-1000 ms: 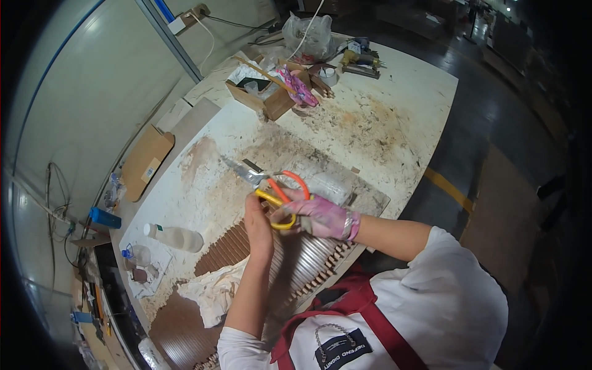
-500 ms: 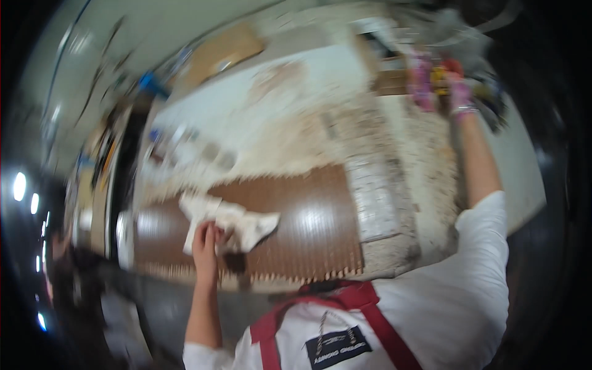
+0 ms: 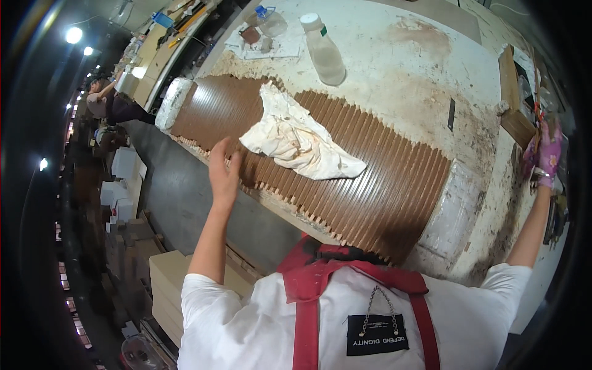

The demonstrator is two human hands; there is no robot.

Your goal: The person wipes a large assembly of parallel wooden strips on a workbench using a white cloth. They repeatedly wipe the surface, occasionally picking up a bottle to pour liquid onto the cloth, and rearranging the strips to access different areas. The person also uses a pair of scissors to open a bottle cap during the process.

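My bare left hand (image 3: pixel 223 169) hovers at the near edge of a row of brown-coated wooden strips (image 3: pixel 382 172), its thumb and fingers apart and nothing in it. Just right of it a crumpled, stained white cloth (image 3: pixel 302 139) lies across the strips. Far to the right, my right hand (image 3: pixel 547 154) wears a pink patterned glove and reaches past the table's side with its fingers stretched out. Another pink patch (image 3: pixel 529 156), perhaps a second glove, shows beside it. A wooden box (image 3: pixel 517 123) stands just left of that hand. What lies under the right hand is hard to make out.
Wrapped blocks bound the strips at the left (image 3: pixel 174 103) and right (image 3: pixel 450 209). A white-capped bottle (image 3: pixel 323 52) and a clear jug (image 3: pixel 271 22) stand behind. Cardboard boxes (image 3: pixel 169 290) sit below left. Another person (image 3: pixel 114 105) is at a far-left bench.
The view has swung, so the table appears tilted and shifted. My left hand has come away from the cloth. My right hand remains at the far right by the wooden box.
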